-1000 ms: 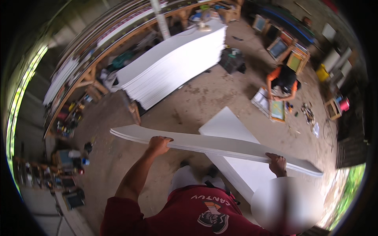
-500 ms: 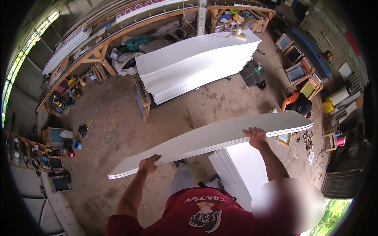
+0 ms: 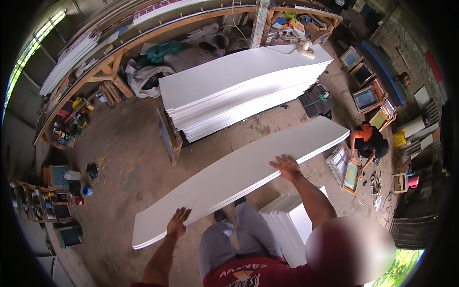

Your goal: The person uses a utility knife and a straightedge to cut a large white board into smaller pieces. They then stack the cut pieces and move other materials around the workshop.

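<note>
A thin bundle of long white sheets (image 3: 239,177) spans the space before me, slightly bowed, its right end farther away than its left. My left hand (image 3: 178,223) grips the near edge toward the left end, fingers on top. Farther right, my right hand (image 3: 288,168) holds the same edge, its fingers lying over the upper face. Both thumbs are hidden. Beyond the bundle stands a tall stack of white sheets (image 3: 248,71). A second white stack (image 3: 279,217) is beside my right leg, partly behind my arm.
At the right, a person in orange and black (image 3: 368,141) bends over a framed screen (image 3: 351,176). A wooden frame (image 3: 168,136) leans at the tall stack's left end. A dark bundle (image 3: 315,101) lies by its right end. A cluttered wooden bench (image 3: 114,60) runs along the back.
The bundle of sheets has moved left and turned, its right end swinging away and its left end coming nearer. Both hands have kept hold. The bent-over person's arms now show more fully.
</note>
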Tool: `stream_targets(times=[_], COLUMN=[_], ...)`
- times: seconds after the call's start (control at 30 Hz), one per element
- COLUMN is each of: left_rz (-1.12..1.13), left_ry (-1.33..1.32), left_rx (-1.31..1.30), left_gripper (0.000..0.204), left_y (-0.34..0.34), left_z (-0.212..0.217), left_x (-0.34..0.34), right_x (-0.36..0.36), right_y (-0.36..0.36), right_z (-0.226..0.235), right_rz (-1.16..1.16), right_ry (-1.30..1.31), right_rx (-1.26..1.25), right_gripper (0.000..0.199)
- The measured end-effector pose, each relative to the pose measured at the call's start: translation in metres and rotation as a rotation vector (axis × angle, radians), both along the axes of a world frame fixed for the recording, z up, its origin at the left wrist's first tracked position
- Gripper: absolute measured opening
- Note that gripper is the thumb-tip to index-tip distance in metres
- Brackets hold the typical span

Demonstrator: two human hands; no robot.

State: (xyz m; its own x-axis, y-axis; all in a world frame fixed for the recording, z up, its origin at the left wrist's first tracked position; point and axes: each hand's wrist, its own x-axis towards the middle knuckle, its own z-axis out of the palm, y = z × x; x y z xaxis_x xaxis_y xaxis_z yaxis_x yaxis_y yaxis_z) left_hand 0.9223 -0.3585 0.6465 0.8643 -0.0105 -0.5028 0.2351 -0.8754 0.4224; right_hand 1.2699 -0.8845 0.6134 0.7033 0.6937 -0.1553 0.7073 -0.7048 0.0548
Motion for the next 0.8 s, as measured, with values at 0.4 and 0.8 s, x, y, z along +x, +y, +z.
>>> stream_targets(times=[0.4, 0.8], left_rz=[0.139, 0.137], left_ry=[-0.271, -0.342], left_rx=[0.133, 0.224], left_gripper=[0.08, 0.086], left_y=[-0.03, -0.141], left_z=[-0.402, -0.634], left_x=[0.113, 0.204], right_x=[0.178, 0.19], right_y=[0.023, 0.002], right_z=[-0.339, -0.629], right_rz=[0.098, -1.218], right_ry=[-0.159, -0.172], right_rx=[0.017, 0.265], right_gripper=[0.067, 0.084])
